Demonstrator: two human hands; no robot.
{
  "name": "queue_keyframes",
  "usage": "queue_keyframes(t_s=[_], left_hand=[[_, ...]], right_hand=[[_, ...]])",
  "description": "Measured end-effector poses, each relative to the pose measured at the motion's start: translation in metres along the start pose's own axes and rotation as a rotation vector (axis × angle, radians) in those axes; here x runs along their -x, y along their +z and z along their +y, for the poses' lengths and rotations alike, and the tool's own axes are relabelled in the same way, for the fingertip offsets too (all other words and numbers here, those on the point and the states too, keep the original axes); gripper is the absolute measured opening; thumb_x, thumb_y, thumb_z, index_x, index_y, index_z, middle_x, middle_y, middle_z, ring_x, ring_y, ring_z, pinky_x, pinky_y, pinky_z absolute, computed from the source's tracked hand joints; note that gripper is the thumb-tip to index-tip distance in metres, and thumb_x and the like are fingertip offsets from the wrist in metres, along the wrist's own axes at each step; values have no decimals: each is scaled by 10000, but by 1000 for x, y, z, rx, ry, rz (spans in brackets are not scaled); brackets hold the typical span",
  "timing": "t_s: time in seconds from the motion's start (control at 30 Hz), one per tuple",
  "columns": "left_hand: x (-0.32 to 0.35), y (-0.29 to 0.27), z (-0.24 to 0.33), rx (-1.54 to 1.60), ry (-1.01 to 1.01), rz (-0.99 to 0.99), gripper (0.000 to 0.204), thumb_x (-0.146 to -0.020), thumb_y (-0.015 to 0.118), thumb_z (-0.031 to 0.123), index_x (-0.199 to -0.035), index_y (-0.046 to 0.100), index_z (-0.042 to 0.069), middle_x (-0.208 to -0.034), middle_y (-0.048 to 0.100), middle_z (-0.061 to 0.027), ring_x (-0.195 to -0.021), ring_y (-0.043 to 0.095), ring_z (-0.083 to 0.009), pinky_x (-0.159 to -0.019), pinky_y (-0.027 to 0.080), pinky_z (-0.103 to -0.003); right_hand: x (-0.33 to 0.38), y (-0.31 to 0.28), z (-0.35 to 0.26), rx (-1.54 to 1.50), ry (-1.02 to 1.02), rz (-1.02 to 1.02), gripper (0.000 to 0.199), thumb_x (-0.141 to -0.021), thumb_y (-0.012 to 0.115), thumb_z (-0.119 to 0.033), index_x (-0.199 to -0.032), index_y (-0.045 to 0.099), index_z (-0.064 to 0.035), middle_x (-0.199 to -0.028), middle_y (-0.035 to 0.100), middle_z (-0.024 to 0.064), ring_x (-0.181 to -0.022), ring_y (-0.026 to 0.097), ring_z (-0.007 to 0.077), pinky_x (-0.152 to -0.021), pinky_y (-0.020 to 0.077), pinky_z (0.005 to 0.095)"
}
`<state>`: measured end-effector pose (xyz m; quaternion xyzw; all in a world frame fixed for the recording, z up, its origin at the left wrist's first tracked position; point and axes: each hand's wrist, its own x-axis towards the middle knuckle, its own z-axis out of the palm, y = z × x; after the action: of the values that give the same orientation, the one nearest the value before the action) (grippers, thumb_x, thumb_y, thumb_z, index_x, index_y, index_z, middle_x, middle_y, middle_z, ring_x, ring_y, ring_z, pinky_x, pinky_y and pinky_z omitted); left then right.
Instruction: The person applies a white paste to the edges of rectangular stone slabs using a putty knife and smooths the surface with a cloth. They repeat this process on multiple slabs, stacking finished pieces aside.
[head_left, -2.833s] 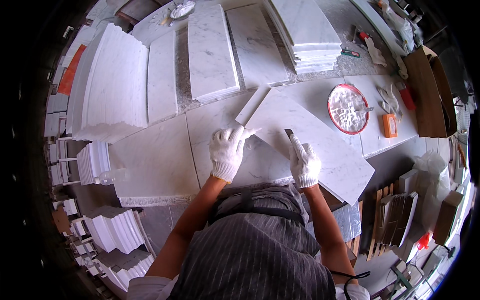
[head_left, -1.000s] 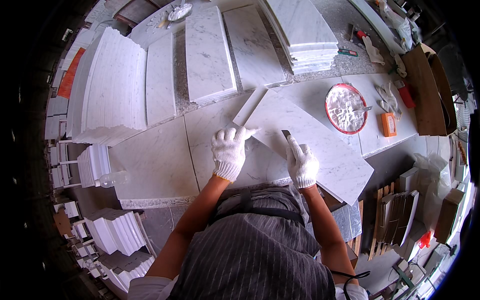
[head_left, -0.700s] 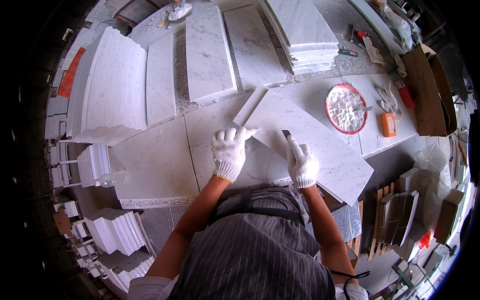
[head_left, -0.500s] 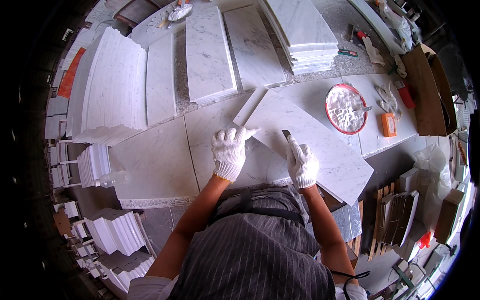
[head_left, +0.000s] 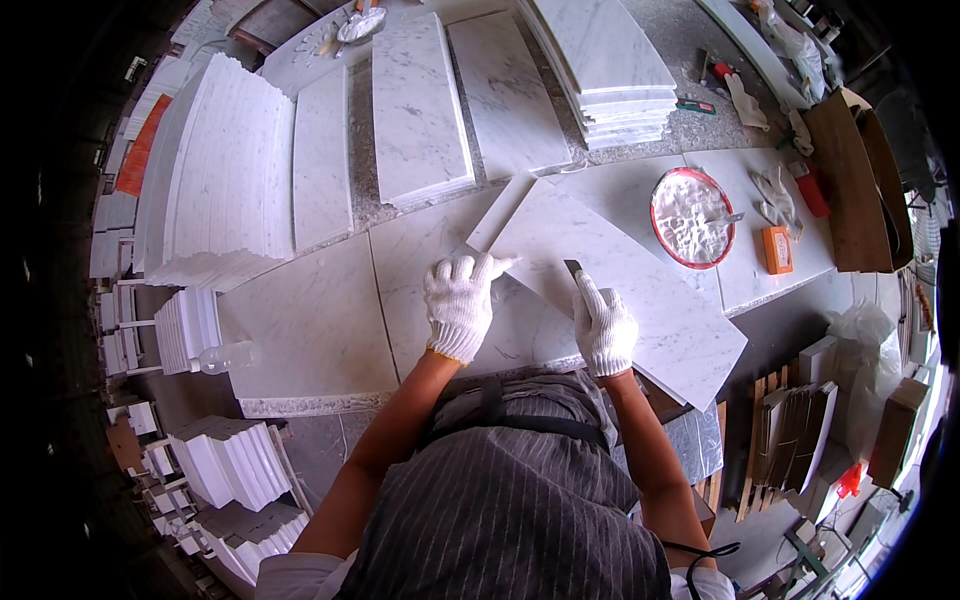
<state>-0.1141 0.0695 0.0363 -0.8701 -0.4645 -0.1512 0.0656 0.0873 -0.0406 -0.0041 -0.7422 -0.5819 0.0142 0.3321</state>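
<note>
A white marble slab (head_left: 600,260) lies slantwise on the worktop, on top of another slab (head_left: 500,212) whose end shows at its far left. My left hand (head_left: 459,308), in a white knit glove, is closed beside the slab's left edge, with the thumb reaching onto its corner. Whether anything is in those curled fingers is hidden. My right hand (head_left: 606,330), gloved alike, grips a small scraper (head_left: 572,266); only its dark flat blade shows, over the slab's near edge.
A red-rimmed tub (head_left: 653,215) of white paste with a spatula stands right of the slab, near an orange box (head_left: 777,250). Marble slabs (head_left: 422,110) lie across the back, with stacks (head_left: 600,60) behind and at left (head_left: 215,170). A cardboard box (head_left: 845,190) bounds the right.
</note>
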Motion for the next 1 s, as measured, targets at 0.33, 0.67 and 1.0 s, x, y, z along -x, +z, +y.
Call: queue_keyframes(t_s=[0.33,0.67,1.0], left_hand=[[-1,-2,1,-13,8,-18,342,-777,684,182,-1112,630,150,-986,578,-54,-982,566,-306,-913,456,-500],[-3,-3,2,-12,28,14,366,-733,700,171,-1087,620,132,-952,572,-56,-952,574,-289,-964,459,-500],[-4,-9,4,-12,30,-12,401,-709,733,169,-1089,612,129,-962,564,-58,-954,569,-284,-985,453,-501]], right_hand=[[0,0,0,-12,2,10,348,-870,702,-151,-1217,696,-175,-718,589,95,-564,603,290,-505,495,422],[0,1,1,4,12,-12,345,-867,699,-141,-1209,700,-185,-714,598,98,-552,603,291,-495,496,428],[-1,-2,-2,-10,17,-8,357,-862,697,-132,-1215,698,-183,-719,601,95,-565,612,287,-503,503,423]])
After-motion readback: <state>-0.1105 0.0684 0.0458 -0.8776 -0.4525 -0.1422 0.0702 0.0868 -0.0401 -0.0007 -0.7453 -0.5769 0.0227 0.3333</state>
